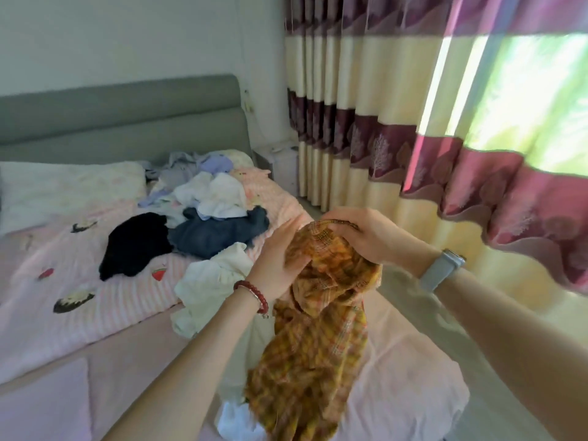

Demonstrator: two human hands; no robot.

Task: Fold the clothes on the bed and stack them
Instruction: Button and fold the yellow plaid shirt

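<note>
I hold a yellow-orange plaid garment (313, 345) up in the air above the near corner of the bed. My right hand (359, 237) grips its top edge with curled fingers. My left hand (281, 262) pinches bunched fabric just below, thumb pressed into the cloth. The rest of the garment hangs down crumpled. Behind it on the pink bedspread (63, 281) lie a white garment (210, 281), a black garment (136, 246), a dark blue denim piece (219, 237) and a heap of white and pale blue clothes (206, 186).
A grey headboard (127, 119) stands at the back. A white pillow (63, 189) lies at the left. Striped maroon-and-cream curtains (397, 122) hang along the right side, close to my right arm. A white bedside cabinet (283, 163) stands in the corner.
</note>
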